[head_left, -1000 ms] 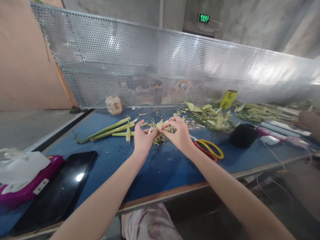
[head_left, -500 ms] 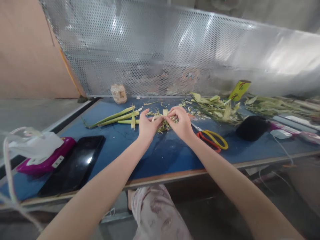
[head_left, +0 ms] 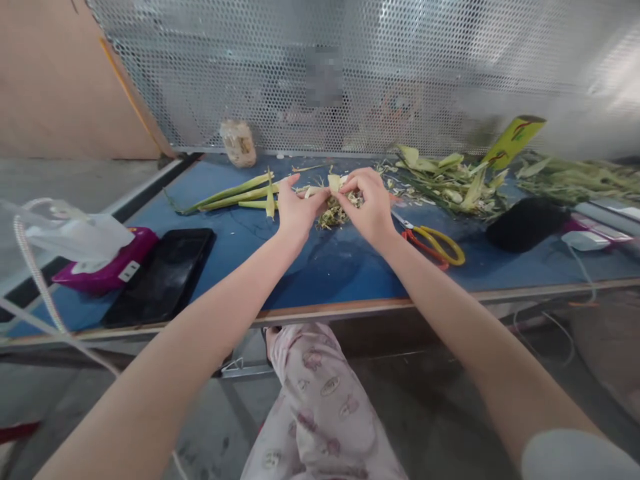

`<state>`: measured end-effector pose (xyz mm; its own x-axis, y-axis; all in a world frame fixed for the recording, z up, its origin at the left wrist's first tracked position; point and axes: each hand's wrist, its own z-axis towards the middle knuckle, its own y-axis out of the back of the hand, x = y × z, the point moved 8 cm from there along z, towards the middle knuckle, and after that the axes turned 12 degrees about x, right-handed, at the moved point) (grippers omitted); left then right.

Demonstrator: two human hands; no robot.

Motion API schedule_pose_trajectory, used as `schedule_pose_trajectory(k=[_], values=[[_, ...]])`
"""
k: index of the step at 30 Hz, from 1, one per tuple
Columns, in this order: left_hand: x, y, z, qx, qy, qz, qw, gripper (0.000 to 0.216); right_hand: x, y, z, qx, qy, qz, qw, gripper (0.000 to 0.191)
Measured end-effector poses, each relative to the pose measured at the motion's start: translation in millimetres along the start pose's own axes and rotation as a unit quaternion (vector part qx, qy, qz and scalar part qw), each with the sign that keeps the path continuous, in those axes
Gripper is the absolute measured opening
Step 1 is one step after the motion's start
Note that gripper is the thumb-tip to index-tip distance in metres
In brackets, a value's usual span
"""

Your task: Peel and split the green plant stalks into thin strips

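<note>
Both of my hands meet over the middle of the blue table (head_left: 330, 267). My left hand (head_left: 295, 210) and my right hand (head_left: 365, 207) are closed in a pinch on a small pale yellow-green leaf piece (head_left: 333, 182) held between them. Just below the hands lies a little heap of shredded leaf scraps (head_left: 334, 215). Several long green leaf strips (head_left: 235, 195) lie on the table left of my left hand.
Red and yellow scissors (head_left: 433, 243) lie right of my right hand. A pile of cut green leaves (head_left: 450, 180), a yellow tube (head_left: 513, 140) and a black object (head_left: 525, 223) sit further right. A black tablet (head_left: 163, 273) and a magenta box (head_left: 103, 270) lie left. A perforated metal screen (head_left: 350, 73) backs the table.
The view has tilted downward, so my lap and the floor now show. My hands stay together on the leaf piece and have turned it slightly between the fingers.
</note>
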<state>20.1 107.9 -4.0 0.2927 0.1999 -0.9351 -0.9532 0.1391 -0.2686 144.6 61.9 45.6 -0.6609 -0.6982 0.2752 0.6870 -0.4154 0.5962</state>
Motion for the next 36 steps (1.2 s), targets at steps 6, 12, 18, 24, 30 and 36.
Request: schedule_pose_trajectory(k=[6, 12, 18, 24, 30, 36], values=[[-1, 2, 2, 0.015, -0.031, 0.038, 0.999, 0.065, -3, 1, -1, 0.043, -0.005, 0.006, 0.999, 0.013], [0, 0, 3, 0.012, -0.018, 0.038, 0.999, 0.065, -6, 2, -1, 0.027, -0.004, 0.037, 0.999, 0.015], [3, -5, 1, 0.025, -0.009, 0.035, 0.999, 0.064, -13, 0, -2, -0.008, -0.037, 0.077, 0.996, 0.019], [2, -3, -3, 0.025, 0.008, 0.031, 0.999, 0.063, -2, 0, -2, -0.020, -0.017, 0.036, 0.999, 0.021], [-1, -5, -6, 0.045, 0.011, -0.001, 0.999, 0.068, 2, 2, -1, -0.025, -0.011, 0.048, 0.998, 0.019], [-4, -1, -6, 0.032, 0.010, 0.018, 0.999, 0.068, 8, 1, -2, 0.007, 0.018, 0.019, 1.000, 0.015]])
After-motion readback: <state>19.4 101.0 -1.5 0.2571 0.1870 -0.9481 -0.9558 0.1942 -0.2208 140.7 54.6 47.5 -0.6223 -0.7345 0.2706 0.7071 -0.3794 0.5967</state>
